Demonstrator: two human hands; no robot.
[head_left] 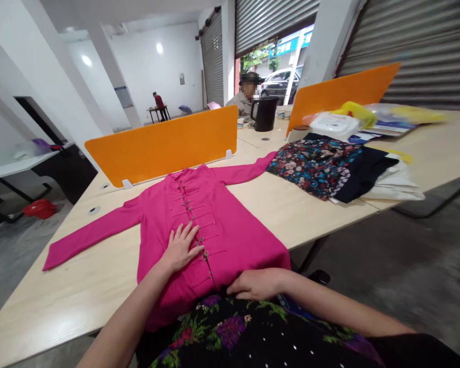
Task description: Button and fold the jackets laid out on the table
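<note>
A bright pink long-sleeved shirt (237, 230) lies front up on the wooden table, its sleeves stretched out to both sides. Dark buttons with corded loops run down its middle, and the bottom hangs over the near table edge. My left hand (182, 248) rests flat on the front beside the buttons, fingers spread. At the hem, close to my body, my right hand (256, 283) is closed with its fingers together at the pink cloth; the fingertips are partly hidden. Below both hands is my own dark flowered clothing (230, 332).
Folded flowered clothes (310, 166) touch the right sleeve's end. Behind them lie a white packet (333, 126) and plastic bags. An orange divider (168, 143) stands past the collar, another orange divider (345, 94) at right. A black jug (266, 115) stands near a seated person (242, 105).
</note>
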